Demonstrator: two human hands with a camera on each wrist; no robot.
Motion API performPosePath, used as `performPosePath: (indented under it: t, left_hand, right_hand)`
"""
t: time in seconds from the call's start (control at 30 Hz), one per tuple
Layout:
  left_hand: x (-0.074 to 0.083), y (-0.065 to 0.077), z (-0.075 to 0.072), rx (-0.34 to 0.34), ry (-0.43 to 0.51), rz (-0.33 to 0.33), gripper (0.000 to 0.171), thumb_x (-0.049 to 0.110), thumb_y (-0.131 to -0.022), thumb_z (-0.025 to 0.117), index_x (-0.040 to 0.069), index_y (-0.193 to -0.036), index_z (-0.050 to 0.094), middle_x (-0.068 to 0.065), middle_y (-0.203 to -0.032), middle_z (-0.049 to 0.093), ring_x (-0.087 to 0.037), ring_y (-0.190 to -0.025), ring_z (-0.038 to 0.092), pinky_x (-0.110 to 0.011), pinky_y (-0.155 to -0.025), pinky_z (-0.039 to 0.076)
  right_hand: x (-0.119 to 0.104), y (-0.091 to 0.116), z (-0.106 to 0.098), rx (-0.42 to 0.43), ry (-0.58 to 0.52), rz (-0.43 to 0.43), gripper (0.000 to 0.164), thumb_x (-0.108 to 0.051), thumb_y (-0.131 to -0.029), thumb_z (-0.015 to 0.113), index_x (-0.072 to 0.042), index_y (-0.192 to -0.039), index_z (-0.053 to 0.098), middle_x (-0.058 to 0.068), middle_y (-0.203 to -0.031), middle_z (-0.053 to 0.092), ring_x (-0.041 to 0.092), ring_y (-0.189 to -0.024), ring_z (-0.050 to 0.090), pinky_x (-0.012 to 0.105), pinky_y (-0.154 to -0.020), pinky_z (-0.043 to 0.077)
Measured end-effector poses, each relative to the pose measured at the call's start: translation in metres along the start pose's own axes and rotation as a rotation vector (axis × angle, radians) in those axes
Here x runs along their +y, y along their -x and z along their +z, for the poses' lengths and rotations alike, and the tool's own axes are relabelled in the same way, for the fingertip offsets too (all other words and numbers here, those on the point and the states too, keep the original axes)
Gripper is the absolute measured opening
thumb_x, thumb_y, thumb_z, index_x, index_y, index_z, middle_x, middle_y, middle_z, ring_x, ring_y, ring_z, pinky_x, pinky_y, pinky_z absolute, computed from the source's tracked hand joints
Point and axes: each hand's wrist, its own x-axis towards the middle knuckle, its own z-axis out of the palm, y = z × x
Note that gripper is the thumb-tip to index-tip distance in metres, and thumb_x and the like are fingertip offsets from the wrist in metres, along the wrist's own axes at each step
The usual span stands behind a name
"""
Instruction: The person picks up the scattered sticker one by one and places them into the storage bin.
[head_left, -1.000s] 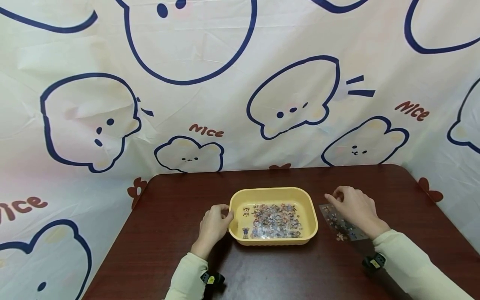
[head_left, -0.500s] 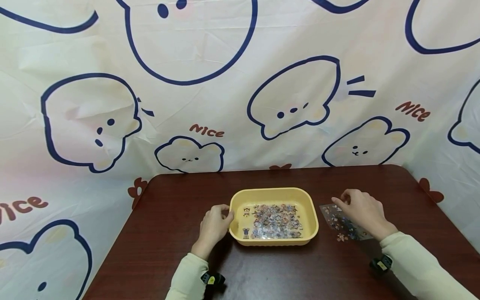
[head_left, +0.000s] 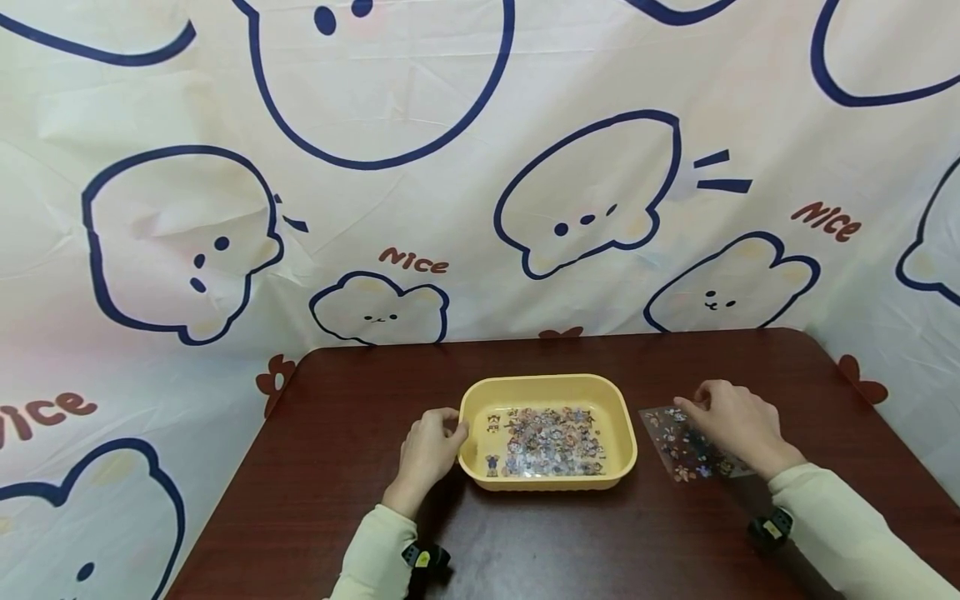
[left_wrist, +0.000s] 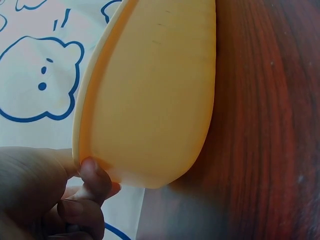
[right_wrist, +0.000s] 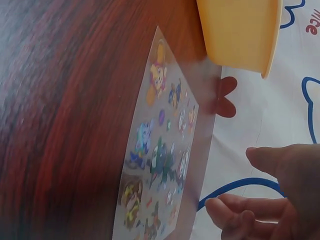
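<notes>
My left hand (head_left: pixel 429 454) pinches the rim at the left end of a yellow plastic basin (head_left: pixel 555 483). In the left wrist view the thumb and fingers grip the edge of the basin wall (left_wrist: pixel 150 100). Inside the basin lie shiny clear sheets with small cartoon figures (head_left: pixel 555 442). To the right of the basin, a clear sticker sheet (right_wrist: pixel 160 145) with colourful cartoon characters lies flat on the table. My right hand (head_left: pixel 738 425) hovers above that sheet, partly covering it in the head view. Its thumb and fingers stand apart with nothing between them.
The dark reddish-brown wooden table (head_left: pixel 360 400) carries the basin and the sheet. Behind and beside it hangs a white cloth (head_left: pixel 465 208) printed with blue cartoon outlines. Each wrist wears a small black device (head_left: pixel 772 527).
My right hand has moved to the right, away from the basin, uncovering more of the sticker sheet. My left hand and the basin have stayed in place.
</notes>
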Motion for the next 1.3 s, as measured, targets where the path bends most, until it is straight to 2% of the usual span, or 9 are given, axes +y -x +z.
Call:
performPosePath:
  t: [0.43,0.5,0.63,0.73,0.8,1.03,1.3]
  left_hand:
    - [0.0,0.001,0.0,-0.012,0.001,-0.008,0.028,0.028,-0.094,0.067,0.01,-0.114,0.074,0.001,-0.078,0.071,-0.01,-0.063,0.06,-0.032,-0.06,0.044]
    - [0.0,0.001,0.0,-0.006,-0.004,-0.004,0.029,0.029,-0.094,0.067,0.01,-0.114,0.074,0.002,-0.079,0.072,-0.01,-0.065,0.061,-0.033,-0.061,0.045]
    - [-0.001,0.0,0.001,0.006,-0.01,0.009,0.029,0.029,-0.093,0.066,0.01,-0.114,0.075,0.002,-0.079,0.073,-0.01,-0.066,0.062,-0.034,-0.061,0.047]
    - [-0.001,0.0,0.002,0.014,-0.012,0.01,0.029,0.03,-0.093,0.066,0.011,-0.113,0.075,0.002,-0.079,0.073,-0.01,-0.068,0.063,-0.035,-0.062,0.048]
    - [-0.001,0.0,0.002,0.016,-0.012,0.012,0.029,0.029,-0.093,0.067,0.011,-0.113,0.075,0.002,-0.08,0.074,-0.01,-0.069,0.064,-0.036,-0.063,0.048]
    - [-0.002,0.0,0.002,0.005,-0.006,0.007,0.03,0.029,-0.094,0.066,0.01,-0.114,0.074,0.003,-0.076,0.072,-0.009,-0.065,0.062,-0.034,-0.06,0.046]
    - [-0.002,0.001,0.001,0.003,0.0,0.004,0.03,0.029,-0.094,0.066,0.009,-0.115,0.074,0.003,-0.075,0.072,-0.009,-0.062,0.061,-0.032,-0.059,0.045]
  right_hand:
    - [0.018,0.003,0.0,-0.032,0.029,0.009,0.057,-0.048,-0.095,0.064,0.008,-0.107,0.068,0.002,-0.062,0.058,0.017,-0.054,0.051,0.032,-0.045,0.037]
    - [0.02,0.003,0.001,-0.027,0.034,0.011,0.053,-0.047,-0.094,0.065,0.005,-0.102,0.068,0.001,-0.059,0.055,0.016,-0.052,0.049,0.032,-0.045,0.035]
    - [0.023,0.004,0.002,-0.024,0.048,0.015,0.043,-0.044,-0.093,0.067,-0.005,-0.075,0.064,0.001,-0.054,0.048,0.016,-0.049,0.047,0.031,-0.044,0.033]
    - [0.026,0.004,0.002,-0.034,0.059,0.014,0.046,-0.044,-0.092,0.069,-0.013,-0.06,0.055,0.0,-0.051,0.045,0.016,-0.047,0.046,0.031,-0.044,0.031]
    - [0.028,0.005,0.002,-0.047,0.067,0.017,0.049,-0.044,-0.09,0.07,-0.014,-0.056,0.053,0.0,-0.05,0.044,0.016,-0.047,0.046,0.03,-0.044,0.031]
    - [0.032,0.005,0.002,-0.123,0.089,0.06,0.046,-0.045,-0.086,0.075,-0.009,-0.065,0.058,0.003,-0.055,0.048,0.018,-0.052,0.048,0.033,-0.048,0.033]
    - [0.032,0.006,0.006,-0.124,0.066,0.073,0.042,-0.04,-0.087,0.076,-0.004,-0.074,0.059,0.005,-0.059,0.048,0.019,-0.054,0.048,0.033,-0.049,0.034]
